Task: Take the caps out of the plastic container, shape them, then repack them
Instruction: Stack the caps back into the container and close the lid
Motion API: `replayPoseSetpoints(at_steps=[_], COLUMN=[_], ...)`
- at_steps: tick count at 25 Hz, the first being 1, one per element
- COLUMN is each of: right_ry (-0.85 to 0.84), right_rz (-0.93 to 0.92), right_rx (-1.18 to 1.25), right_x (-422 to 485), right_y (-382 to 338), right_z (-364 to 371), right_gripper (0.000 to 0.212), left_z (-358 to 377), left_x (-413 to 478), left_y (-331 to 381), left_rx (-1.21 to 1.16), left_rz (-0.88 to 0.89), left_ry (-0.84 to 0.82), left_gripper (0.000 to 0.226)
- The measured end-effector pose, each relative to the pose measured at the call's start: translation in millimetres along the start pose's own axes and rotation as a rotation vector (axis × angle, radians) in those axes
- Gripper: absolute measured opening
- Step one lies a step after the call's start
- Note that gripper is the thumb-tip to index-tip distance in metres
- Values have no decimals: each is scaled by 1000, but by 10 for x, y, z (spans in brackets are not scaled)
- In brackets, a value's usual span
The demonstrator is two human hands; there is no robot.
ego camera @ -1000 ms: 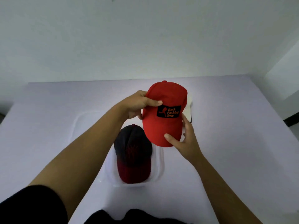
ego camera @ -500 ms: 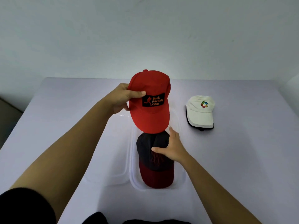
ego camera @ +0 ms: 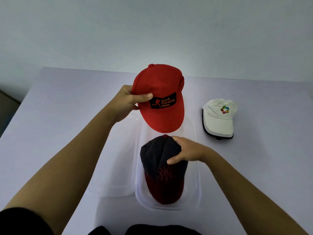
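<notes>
My left hand (ego camera: 126, 103) holds a red cap (ego camera: 160, 99) with a black "Back Packing Gear" patch in the air above the far end of the clear plastic container (ego camera: 197, 184). Inside the container lies a dark navy cap with a red brim (ego camera: 160, 168), brim toward me. My right hand (ego camera: 186, 151) grips the crown of this dark cap, thumb on its front panel and fingers over its top. A white cap (ego camera: 219, 117) with a coloured logo rests on the table to the right of the container.
The container's clear lid (ego camera: 116, 167) lies flat on the table just left of the container. The pale purple table (ego camera: 67, 126) ends at a light wall behind. The table's left edge drops to a dark floor.
My right hand left the red cap, dropped onto the dark cap in the container and closed on its crown. The left hand keeps the red cap aloft. The view shifted, showing the white cap.
</notes>
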State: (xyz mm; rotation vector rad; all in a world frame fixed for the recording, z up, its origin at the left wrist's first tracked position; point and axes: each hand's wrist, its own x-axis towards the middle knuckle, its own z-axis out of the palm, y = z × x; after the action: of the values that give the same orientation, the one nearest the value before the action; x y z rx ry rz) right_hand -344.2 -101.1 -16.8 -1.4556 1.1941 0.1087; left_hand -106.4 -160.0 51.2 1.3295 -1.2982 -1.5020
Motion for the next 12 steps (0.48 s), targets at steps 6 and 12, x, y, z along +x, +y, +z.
replayPoseSetpoints(at_steps=[6, 12], right_ry=[80, 184], right_rz=[-143, -188], right_rx=[-90, -64], right_x=[-440, -544], right_y=[-5, 59], right_z=[223, 321], right_gripper=[63, 54], left_z=[287, 424], left_x=[-153, -402], left_y=[-283, -623], left_rx=[35, 135], left_rz=[-11, -205], left_ry=[-188, -328], left_gripper=[18, 18])
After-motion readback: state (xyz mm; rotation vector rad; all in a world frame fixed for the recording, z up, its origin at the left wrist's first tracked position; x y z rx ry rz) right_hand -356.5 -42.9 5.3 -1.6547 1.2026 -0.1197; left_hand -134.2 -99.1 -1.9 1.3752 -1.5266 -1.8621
